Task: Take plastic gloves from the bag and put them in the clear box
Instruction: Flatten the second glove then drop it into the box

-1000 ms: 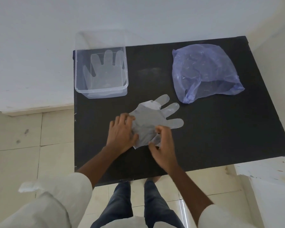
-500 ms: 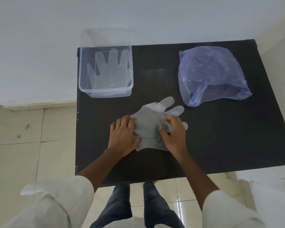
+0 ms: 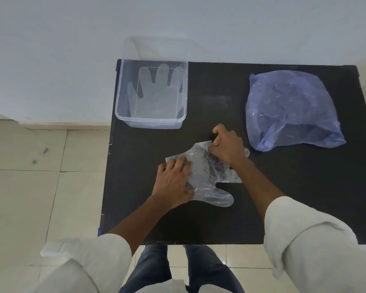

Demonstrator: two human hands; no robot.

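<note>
A clear plastic glove (image 3: 207, 176) lies crumpled on the black table (image 3: 283, 197), its thumb pointing toward me. My left hand (image 3: 173, 182) presses flat on the glove's left side. My right hand (image 3: 226, 146) pinches the glove's upper edge between thumb and fingers and hides most of its finger part. The clear box (image 3: 123, 89) stands at the table's back left corner with one glove (image 3: 156, 92) lying flat inside it. A purple translucent bag (image 3: 292, 108) lies at the back right, its mouth facing the front.
The black table stands against a white wall (image 3: 178, 22). Beige floor tiles (image 3: 40, 176) lie to the left of it. My legs in jeans (image 3: 178, 269) show below the table's front edge.
My right hand has moved up and away along the glove to its far edge. The glove has turned, and its thumb now sticks out toward me. My left hand still presses on it.
</note>
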